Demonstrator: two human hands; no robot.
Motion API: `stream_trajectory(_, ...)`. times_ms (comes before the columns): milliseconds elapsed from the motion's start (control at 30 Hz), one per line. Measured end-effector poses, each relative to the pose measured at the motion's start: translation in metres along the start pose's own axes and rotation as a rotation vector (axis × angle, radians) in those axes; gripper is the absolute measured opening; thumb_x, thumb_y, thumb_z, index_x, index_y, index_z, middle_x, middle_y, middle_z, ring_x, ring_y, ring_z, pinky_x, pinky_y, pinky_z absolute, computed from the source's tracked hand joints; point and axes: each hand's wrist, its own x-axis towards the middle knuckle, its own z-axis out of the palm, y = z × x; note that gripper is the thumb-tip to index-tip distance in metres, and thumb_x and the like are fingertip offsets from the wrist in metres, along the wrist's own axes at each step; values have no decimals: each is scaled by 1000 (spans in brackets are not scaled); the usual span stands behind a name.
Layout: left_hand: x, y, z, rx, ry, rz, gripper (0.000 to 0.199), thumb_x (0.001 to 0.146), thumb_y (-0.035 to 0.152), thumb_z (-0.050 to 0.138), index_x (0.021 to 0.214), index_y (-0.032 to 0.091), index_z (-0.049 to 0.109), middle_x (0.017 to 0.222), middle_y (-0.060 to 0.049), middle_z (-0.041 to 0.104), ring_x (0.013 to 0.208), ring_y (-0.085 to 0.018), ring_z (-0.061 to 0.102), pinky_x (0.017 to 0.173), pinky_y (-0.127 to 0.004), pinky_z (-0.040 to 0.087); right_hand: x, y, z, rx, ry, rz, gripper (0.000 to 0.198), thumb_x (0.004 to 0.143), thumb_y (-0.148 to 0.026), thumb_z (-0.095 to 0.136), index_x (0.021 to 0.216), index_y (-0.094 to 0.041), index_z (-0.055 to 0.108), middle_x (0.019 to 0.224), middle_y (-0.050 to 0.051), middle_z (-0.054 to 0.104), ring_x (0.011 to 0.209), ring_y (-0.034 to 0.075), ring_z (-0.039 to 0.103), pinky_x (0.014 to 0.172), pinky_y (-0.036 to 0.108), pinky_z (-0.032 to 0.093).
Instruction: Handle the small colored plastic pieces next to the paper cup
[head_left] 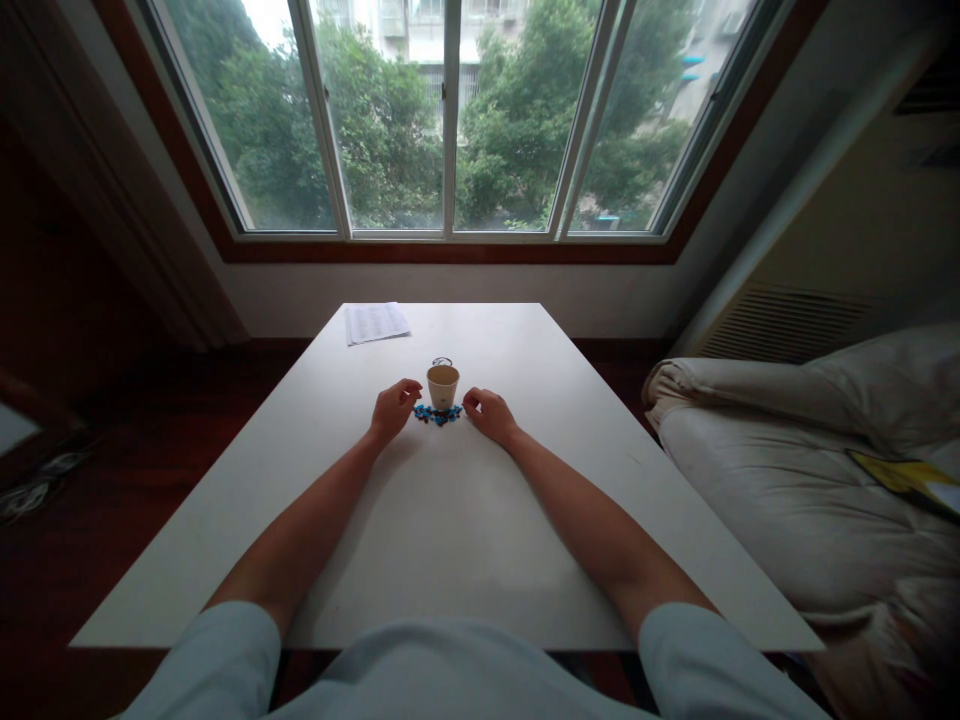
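A brown-beige paper cup (443, 390) stands upright near the middle of the table. Small blue and dark beads or pellets (437, 415) lie scattered on the tabletop at its near side. Left of the cup, my left hand (394, 410) is raised slightly with its fingers bent together in a pinch, close to the rim. On the other side, my right hand (489, 412) rests low by the beads, thumb and fingers drawn together at the right end of the pile. Anything between the fingertips of either hand is too small to make out.
Behind the cup lies a thin dark looped object (442, 361). Printed paper sheets (376, 322) sit at the far left of the white table (450, 540). A pale sofa (750, 490) stands to the right, and a window (450, 130) is beyond the far edge.
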Motion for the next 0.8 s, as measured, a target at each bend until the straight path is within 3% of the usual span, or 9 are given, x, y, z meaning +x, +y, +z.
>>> stream_trajectory(400,-2,9,0,77,54,39,19,86,20,49,95,18,65,88,-4,69,73,-14,59,69,-26,47,1,1,1,-8,-11,1,10,86,-21,55,89,-20,64,82,1,64,73,12,52,70,22,39)
stream_trajectory(633,-1,5,3,58,104,64,19,88,23,53,101,19,67,90,-2,71,65,-11,57,66,-24,47,1,0,1,12,3,1,9,85,-20,56,88,-19,65,81,1,64,73,12,52,70,22,39)
stream_trajectory(800,-5,15,2,103,116,135,29,90,19,50,114,20,66,106,-5,72,72,-12,62,72,-27,51,1,0,2,22,9,-1,9,84,-19,57,87,-19,65,79,1,64,71,12,52,69,22,39)
